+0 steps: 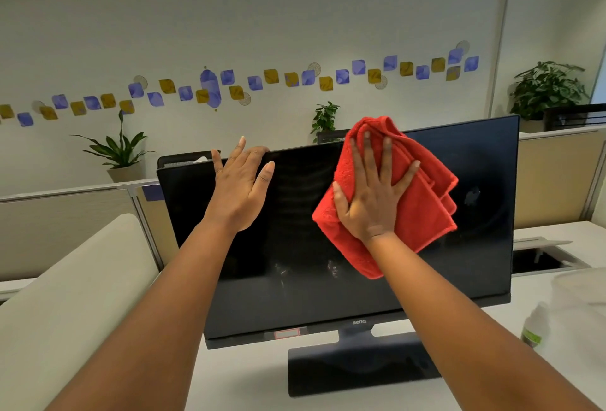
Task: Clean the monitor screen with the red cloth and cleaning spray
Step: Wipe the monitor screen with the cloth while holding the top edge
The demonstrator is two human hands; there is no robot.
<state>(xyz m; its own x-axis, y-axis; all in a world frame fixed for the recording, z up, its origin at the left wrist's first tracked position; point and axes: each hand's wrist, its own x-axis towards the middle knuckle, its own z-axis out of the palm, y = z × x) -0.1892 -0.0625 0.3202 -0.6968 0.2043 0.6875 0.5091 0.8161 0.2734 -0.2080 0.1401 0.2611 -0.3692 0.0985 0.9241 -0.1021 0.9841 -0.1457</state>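
Red cloth (406, 207) lies bunched against the upper middle of the monitor screen (295, 246), flattened there under your right hand (370, 194). That hand has its 5 fingers spread straight across the fabric, palm down on it, with folds of cloth sticking out above the fingertips and hanging below the wrist.

Your left hand (239, 187) sits well apart from the right, at the screen's top edge near the left corner. Its fingers are straight and loose, some fingertips reaching the top rim of the monitor, and it holds nothing.

You have the dark, switched-off monitor standing on its stand (357, 368) on a white desk (242, 381), tilted a little so its right side rides higher. A pale smudge (472, 196) shows on the glass just right of the cloth.

At the right edge of the desk, near your right forearm, a blurred white spray bottle (534, 325) with a green label stands. Beyond the partition are 3 potted plants (119, 148) and a wall with blue and gold shapes.
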